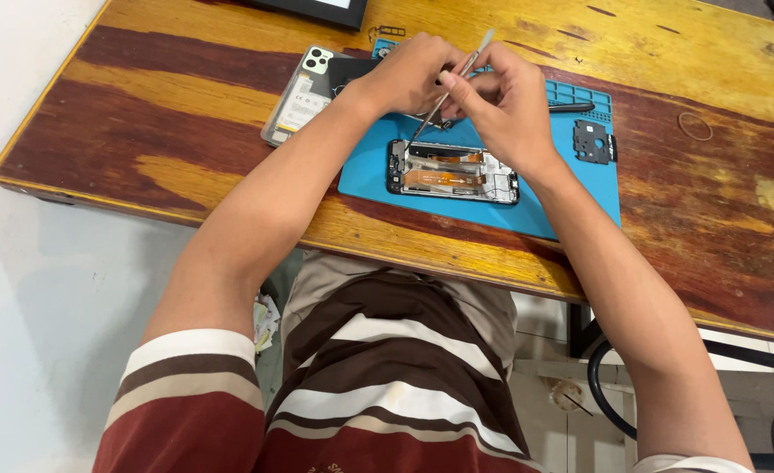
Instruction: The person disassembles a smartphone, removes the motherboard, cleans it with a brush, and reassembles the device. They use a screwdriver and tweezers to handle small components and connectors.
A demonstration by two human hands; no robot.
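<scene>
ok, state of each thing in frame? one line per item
Opened phone: back off, internals exposed, flat on blue mat.
Tweezers: pinched in right hand, tip down at phone.
Left hand: against the tweezers; grip unclear.
Back cover: detached, on table.
Black plate: removed, on mat.

Worn wooden table (185,96) (yellow and reddish-brown patches), pale floor (45,333) below, even daylight

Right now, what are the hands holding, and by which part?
The right hand pinches metal tweezers around mid-shaft, tips down at the opened phone. The left hand meets them there; its grip is hidden.
</scene>
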